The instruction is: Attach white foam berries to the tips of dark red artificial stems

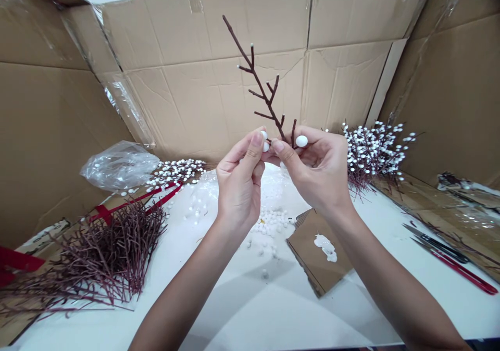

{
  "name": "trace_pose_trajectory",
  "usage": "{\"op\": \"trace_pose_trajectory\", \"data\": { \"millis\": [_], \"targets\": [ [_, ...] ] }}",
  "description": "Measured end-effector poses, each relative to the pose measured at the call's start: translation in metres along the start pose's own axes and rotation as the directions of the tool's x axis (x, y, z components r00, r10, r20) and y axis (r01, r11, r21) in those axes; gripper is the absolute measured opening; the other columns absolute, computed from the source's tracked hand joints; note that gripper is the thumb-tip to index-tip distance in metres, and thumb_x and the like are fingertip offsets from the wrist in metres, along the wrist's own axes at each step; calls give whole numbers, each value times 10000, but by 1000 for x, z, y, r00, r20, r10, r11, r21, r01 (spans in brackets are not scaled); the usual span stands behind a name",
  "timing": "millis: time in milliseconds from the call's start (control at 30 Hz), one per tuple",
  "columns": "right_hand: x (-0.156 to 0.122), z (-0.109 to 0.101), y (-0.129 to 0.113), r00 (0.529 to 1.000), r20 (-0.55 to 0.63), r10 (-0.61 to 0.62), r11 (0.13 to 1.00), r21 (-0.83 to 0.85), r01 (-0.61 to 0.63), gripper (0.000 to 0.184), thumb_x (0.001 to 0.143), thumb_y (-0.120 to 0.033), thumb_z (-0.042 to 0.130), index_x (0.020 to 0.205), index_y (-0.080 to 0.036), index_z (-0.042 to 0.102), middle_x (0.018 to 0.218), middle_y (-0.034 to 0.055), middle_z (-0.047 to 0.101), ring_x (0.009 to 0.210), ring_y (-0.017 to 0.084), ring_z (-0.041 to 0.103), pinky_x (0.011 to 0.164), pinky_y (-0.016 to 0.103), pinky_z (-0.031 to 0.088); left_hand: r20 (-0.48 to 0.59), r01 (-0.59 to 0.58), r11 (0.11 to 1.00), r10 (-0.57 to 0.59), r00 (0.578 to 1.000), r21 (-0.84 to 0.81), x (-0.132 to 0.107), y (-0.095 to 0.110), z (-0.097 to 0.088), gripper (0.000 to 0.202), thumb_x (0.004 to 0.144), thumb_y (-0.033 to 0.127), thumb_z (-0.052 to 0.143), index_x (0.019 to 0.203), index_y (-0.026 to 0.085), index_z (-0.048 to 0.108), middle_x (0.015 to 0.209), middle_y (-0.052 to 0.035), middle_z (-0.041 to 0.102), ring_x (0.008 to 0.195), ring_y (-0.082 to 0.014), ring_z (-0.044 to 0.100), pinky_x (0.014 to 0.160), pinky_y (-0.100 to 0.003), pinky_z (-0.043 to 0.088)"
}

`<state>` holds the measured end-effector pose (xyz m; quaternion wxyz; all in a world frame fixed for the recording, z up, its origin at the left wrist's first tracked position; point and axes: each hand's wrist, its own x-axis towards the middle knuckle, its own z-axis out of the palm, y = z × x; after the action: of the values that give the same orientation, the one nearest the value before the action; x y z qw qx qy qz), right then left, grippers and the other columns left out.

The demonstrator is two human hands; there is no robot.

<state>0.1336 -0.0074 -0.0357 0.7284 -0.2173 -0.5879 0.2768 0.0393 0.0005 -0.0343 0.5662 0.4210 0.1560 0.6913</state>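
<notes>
A brown artificial twig (263,93) with short side stems slants up to the left between my hands, several of its tips dabbed white. My right hand (318,166) grips its lower part between thumb and fingers. At that lower end a white berry (301,141) sits in front of my right fingers. My left hand (244,168) pinches white berries (265,141) close to a short side stem, next to my right thumb. Whether those berries touch the stem tip is hard to tell. Loose white berries (273,221) lie on the table below my hands.
Bare brown twigs (113,252) are heaped at left. Berried twigs lie at back left (177,171) and back right (375,150). A cardboard piece (308,247) carries white glue (325,248). Scissors (441,244) and a red-handled tool (464,273) lie at right. Cardboard walls (219,80) surround the table.
</notes>
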Motion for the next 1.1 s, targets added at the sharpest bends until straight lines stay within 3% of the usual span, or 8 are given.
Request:
{"op": "trace_pose_trajectory", "data": {
  "millis": [200, 400, 667, 933, 1100],
  "targets": [
    [0, 0, -2, 999, -1, -33, 999, -40, 33, 386, 719, -336, 736, 536, -202, 424, 543, -46, 398, 509, 82, 494, 575, 236, 570, -9, -3, 999, 3, 1000, 50, -1, 2, 0, 61, 740, 237, 732, 738, 176, 730, 699, 4, 676, 636, -67, 631, 660, -177, 518],
    [-2, 0, -3, 999, 16, -29, 1000, -10, 30, 312, 720, -290, 739, 561, -193, 488, 581, -36, 471, 561, 95, 547, 617, 259, 587, -17, -11, 998, 12, 1000, 64, 0, 4, -1, 53, 717, 216, 752, 733, 167, 740, 697, -1, 687, 638, -61, 631, 637, -155, 506],
    [-1, 0, -4, 999, -5, -34, 997, -67, 33, 296, 709, -250, 750, 550, -195, 506, 562, -34, 494, 542, 94, 545, 529, 224, 555, -29, 0, 995, 3, 1000, 99, 1, 6, -1, 53, 681, 206, 775, 705, 175, 739, 660, 5, 668, 544, -49, 571, 473, -155, 420],
    [0, 0, -5, 1000, -7, -31, 998, -61, 30, 296, 705, -219, 750, 541, -195, 506, 565, -38, 516, 548, 93, 556, 508, 215, 539, -33, 27, 990, -23, 999, 139, 4, 9, -3, 39, 702, 195, 755, 679, 171, 735, 558, 28, 588, 386, 1, 387, 346, -162, 279],
    [0, 0, -5, 1000, 6, -26, 1000, -8, 26, 320, 725, -222, 734, 529, -190, 482, 550, -52, 492, 523, 75, 546, 531, 212, 548, -6, -10, 988, 11, 1000, 156, 4, 8, -3, 48, 739, 196, 720, 696, 192, 741, 570, 24, 600, 419, -16, 420, 350, -161, 275]
  ]
}}
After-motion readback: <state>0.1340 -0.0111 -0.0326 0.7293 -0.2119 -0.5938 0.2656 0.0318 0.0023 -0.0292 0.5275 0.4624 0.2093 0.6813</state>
